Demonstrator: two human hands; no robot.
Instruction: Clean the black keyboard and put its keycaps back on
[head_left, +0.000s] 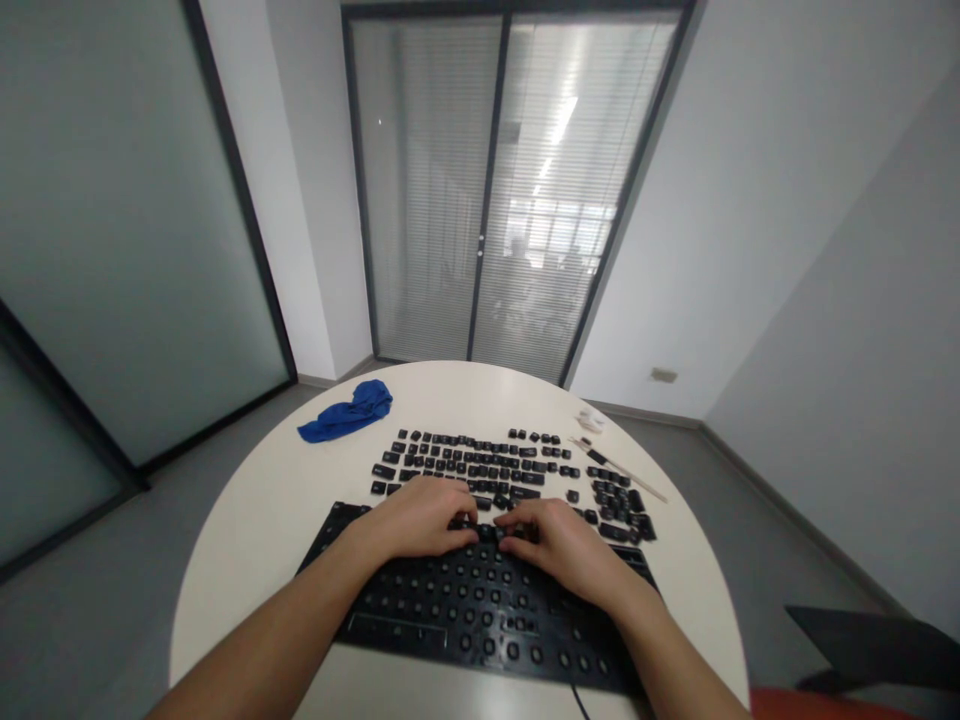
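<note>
I'm bending my left hand (429, 512) and right hand (559, 540) over the keyboard (450, 606), near the table's (251, 520) near edge. I can't tell whether fingers (459, 541) are gripping.

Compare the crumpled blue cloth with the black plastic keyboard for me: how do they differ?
The blue cloth is soft and bunched up, while the black plastic keyboard is flat and straight-edged. The cloth is clearly smaller than the keyboard. The cloth lies apart from the hands, whereas the left hand and right hand are at the keyboard. Both lie on the round, off-white table.
</note>
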